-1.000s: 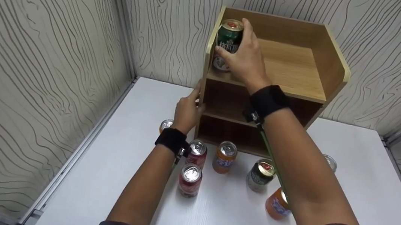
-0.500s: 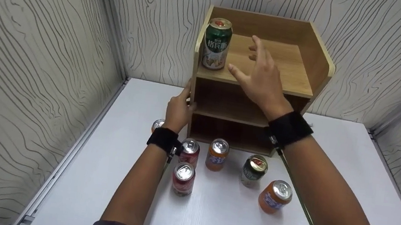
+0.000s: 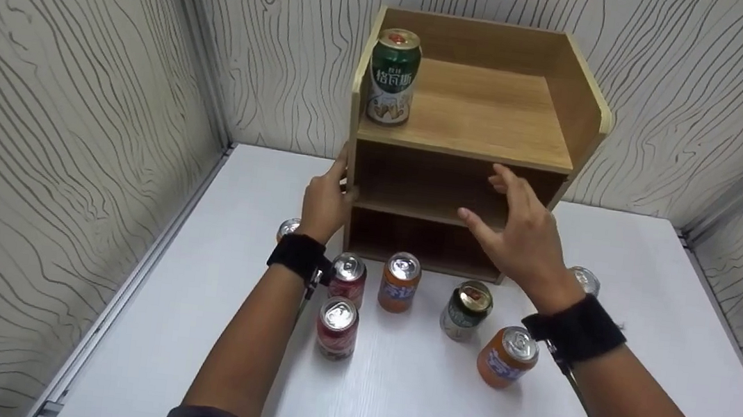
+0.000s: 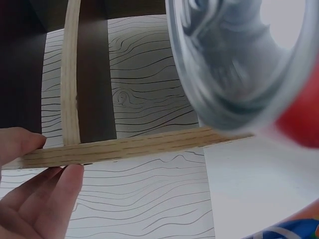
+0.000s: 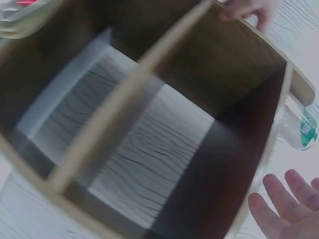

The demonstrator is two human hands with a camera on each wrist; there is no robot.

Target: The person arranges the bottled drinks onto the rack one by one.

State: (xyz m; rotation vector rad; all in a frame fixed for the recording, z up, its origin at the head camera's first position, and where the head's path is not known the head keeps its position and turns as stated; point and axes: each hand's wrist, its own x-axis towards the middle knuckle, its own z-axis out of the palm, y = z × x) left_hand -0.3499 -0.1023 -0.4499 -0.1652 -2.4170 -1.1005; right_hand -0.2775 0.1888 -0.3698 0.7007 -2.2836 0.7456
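A wooden shelf unit (image 3: 480, 116) stands at the back of the white table (image 3: 405, 408). On its top board, at the left, a green can (image 3: 393, 77) stands upright. My left hand (image 3: 339, 182) grips the shelf's left side panel; in the left wrist view the thumb and fingers (image 4: 60, 189) pinch the panel's edge (image 4: 134, 146). My right hand (image 3: 498, 205) hovers open in front of the middle compartment, holding nothing. Its fingers (image 5: 286, 199) show spread beside the shelf's dark inside (image 5: 149, 124).
Several cans stand on the table before the shelf: two red (image 3: 347, 277) (image 3: 337, 327), two orange (image 3: 399, 282) (image 3: 507, 357), one green (image 3: 466, 310). A silver-topped can (image 3: 586, 280) shows behind my right wrist, another (image 3: 287, 228) behind my left. Patterned walls close in left and back.
My right hand let go of the green can on the top board, opened, and dropped back down to the level of the middle compartment. The left hand kept its hold on the side panel.
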